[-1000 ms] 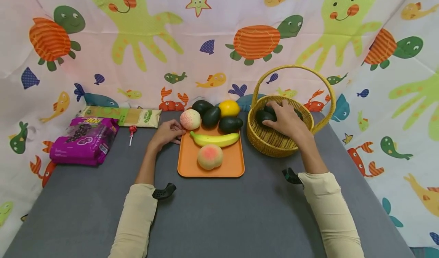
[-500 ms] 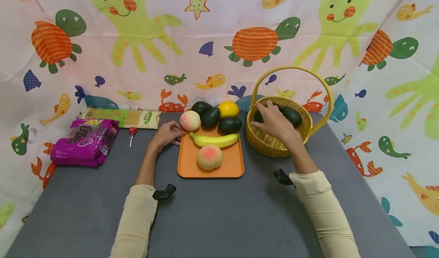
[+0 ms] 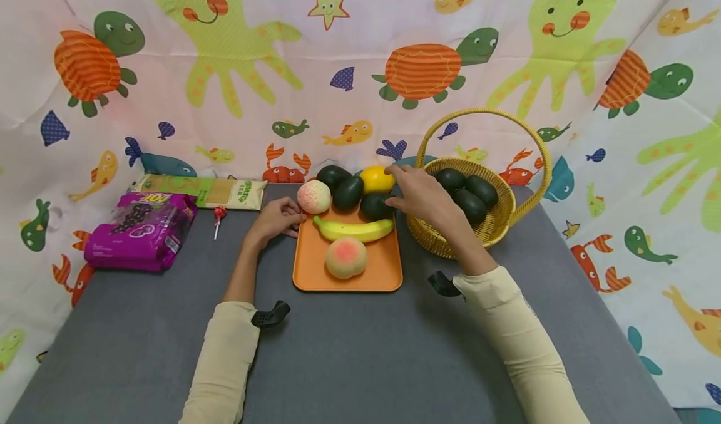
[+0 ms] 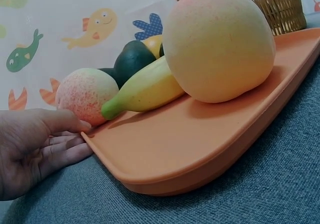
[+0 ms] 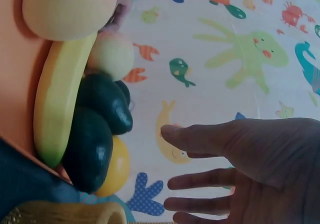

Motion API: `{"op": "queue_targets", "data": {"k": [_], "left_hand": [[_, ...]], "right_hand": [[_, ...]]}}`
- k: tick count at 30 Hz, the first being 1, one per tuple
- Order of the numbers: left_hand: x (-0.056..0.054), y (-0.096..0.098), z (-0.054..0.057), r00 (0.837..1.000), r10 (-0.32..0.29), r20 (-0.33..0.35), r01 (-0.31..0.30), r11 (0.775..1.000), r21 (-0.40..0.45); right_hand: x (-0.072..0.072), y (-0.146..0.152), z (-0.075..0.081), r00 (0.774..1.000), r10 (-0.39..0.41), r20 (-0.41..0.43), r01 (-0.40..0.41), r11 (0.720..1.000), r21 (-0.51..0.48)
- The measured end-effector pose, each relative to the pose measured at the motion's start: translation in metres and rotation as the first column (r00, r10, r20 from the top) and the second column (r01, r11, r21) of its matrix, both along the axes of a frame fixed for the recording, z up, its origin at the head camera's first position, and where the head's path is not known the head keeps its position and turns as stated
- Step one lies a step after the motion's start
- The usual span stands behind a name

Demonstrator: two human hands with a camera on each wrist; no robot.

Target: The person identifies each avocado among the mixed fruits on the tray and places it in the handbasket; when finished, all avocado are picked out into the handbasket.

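Note:
My left hand [image 3: 277, 219] pinches the left rim of an orange tray [image 3: 306, 267], thumb on top and fingers against its side, as the left wrist view shows. On the tray lie a banana [image 3: 353, 230], a peach [image 3: 345, 258], a speckled peach [image 3: 313, 197], three dark avocados [image 3: 347, 193] and a yellow lemon [image 3: 376, 179]. My right hand [image 3: 430, 201] holds nothing and hovers between the tray and the wicker basket [image 3: 430, 239], fingertips near the lemon and the right avocado. Its fingers are spread in the right wrist view. Three avocados [image 3: 470, 206] sit in the basket.
The basket's tall handle [image 3: 484, 111] arches over it. On the left lie a purple grape-print package [image 3: 141, 236], a long flat packet of noodles [image 3: 225, 193] and a red lollipop [image 3: 219, 214]. A printed cloth [image 3: 360, 48] hangs behind the grey table [image 3: 360, 355].
My right hand has left the avocados in the basket and moved left, out over the basket rim to the tray's right side. My left hand stays on the tray.

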State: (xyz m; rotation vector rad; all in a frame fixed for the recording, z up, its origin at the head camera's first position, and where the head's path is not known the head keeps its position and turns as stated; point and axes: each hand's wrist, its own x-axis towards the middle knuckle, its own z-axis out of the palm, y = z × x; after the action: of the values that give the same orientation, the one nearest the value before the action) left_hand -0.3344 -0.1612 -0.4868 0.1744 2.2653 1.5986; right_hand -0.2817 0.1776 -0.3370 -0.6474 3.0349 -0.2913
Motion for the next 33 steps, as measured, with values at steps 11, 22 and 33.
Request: {"op": "queue_targets", "data": {"k": [11,22,33], "left_hand": [[-0.005,-0.002,-0.013,0.998,0.024,-0.059,-0.025,1.000,-0.017],[-0.005,0.000,-0.014,0.999,0.007,-0.048,-0.008,1.000,-0.014],[-0.005,-0.003,-0.013,0.998,0.013,-0.057,-0.014,1.000,-0.010]], "right_hand": [[-0.032,-0.019,-0.016,0.997,0.017,0.070,-0.022,0.997,0.074],[-0.054,-0.035,-0.021,0.967,0.022,0.255,-0.087,0.965,0.247],[-0.064,-0.035,-0.031,0.940,0.061,0.335,-0.155,0.953,0.260]]}}
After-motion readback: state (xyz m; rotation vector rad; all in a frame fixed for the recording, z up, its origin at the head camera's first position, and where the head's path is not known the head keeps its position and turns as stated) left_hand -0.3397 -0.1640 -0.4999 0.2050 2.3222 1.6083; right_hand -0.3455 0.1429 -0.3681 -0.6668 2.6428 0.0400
